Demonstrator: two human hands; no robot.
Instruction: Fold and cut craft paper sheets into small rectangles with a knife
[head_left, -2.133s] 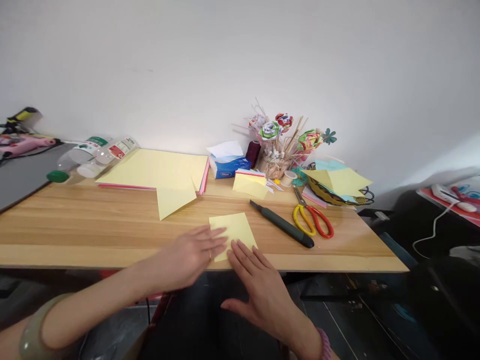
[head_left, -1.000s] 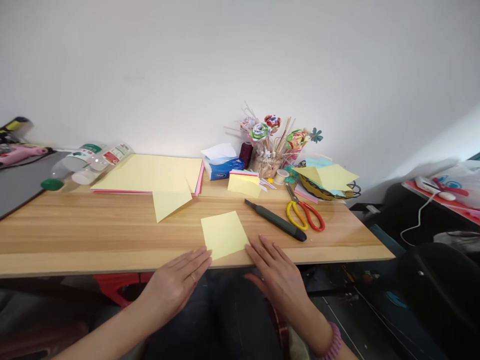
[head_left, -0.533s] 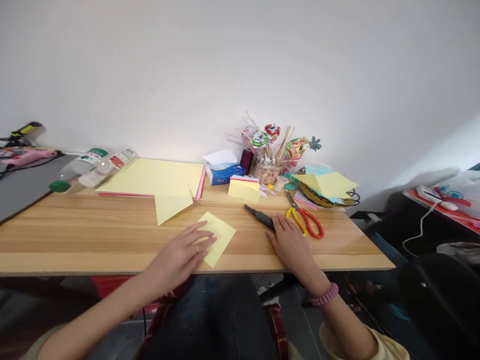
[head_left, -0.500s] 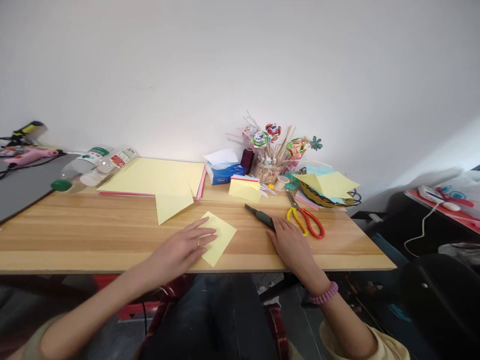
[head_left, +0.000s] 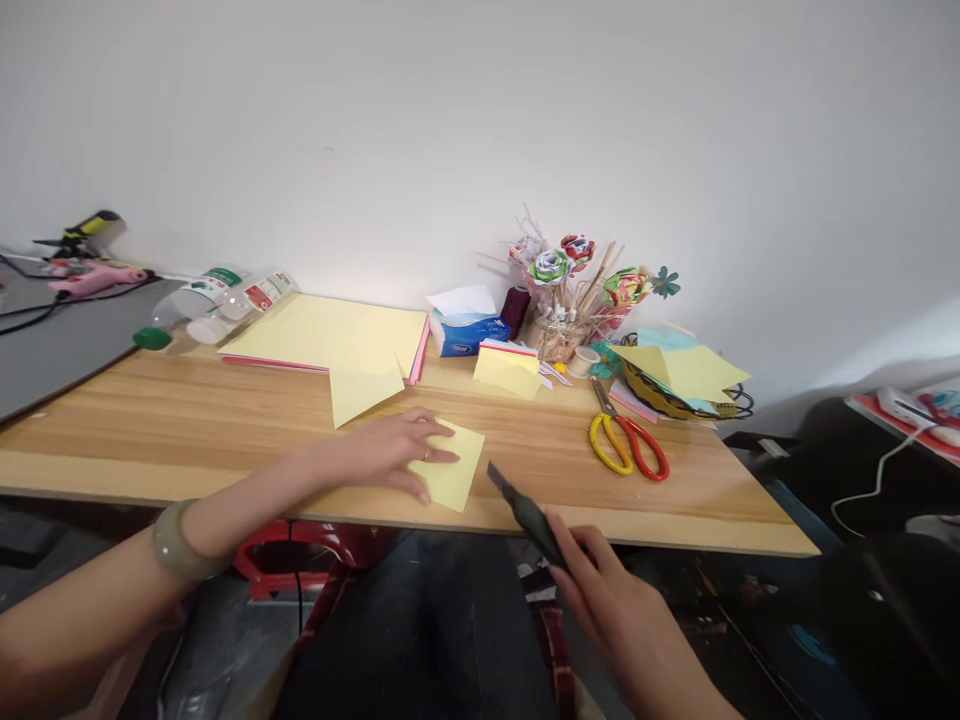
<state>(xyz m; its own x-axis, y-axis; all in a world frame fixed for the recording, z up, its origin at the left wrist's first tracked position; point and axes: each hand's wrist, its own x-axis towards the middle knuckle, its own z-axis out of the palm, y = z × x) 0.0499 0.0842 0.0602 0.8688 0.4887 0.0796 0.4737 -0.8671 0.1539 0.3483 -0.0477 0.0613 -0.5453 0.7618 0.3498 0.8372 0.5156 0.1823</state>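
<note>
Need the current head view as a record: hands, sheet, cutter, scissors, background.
left hand: fingers spread on yellow sheet
right hand: gripping dark green cutter
blade: tip near sheet's right edge, apart from it
scissors: on wooden table, right of sheet, unheld
back left: paper stack
back middle: blue tissue pack, paper flowers
back right: basket with paper on top

1 thick, smooth, rounded bangle [head_left: 178, 541] in pale grey-green circles the left forearm, its surface catching a soft sheen. Past the bangle, toward the fingertips, 1 thin gold-coloured ring [head_left: 427, 454] sits on 1 finger of the left hand [head_left: 401, 450]. To the right of the bangle and lower, the legs wear dark trousers [head_left: 420, 630], near-black with a bluish cast.
</note>
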